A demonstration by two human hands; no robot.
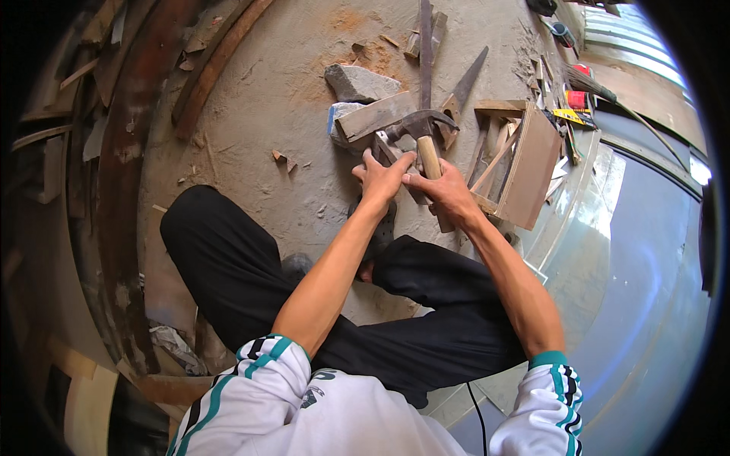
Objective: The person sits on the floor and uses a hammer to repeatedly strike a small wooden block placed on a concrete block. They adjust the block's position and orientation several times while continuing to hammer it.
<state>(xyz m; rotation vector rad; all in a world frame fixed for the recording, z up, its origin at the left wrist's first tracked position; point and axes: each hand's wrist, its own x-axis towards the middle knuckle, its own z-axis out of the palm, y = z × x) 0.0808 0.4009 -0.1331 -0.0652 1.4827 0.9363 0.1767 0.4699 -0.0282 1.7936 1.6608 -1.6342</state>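
In front of my crossed legs, my right hand (450, 191) is closed around the wooden handle (430, 157) of a claw hammer. Its dark metal head (422, 121) points away from me, above a short board (376, 115). Close beside it, my left hand (382, 181) grips a narrow dark wooden block (386, 151) with a greyish metal-looking piece at its far end. My fingers hide much of that block, so its exact kind is unclear. The two hands nearly touch. Beyond them lie a handsaw (469, 80) and a long dark bar (426, 57).
A rough grey stone (361, 82) lies beyond the board. To the right stands an open wooden box frame (530, 167), with a yellow-and-black item (576, 117) and a red one (578, 99) behind it. Curved timbers (125, 152) and scrap wood line the left side.
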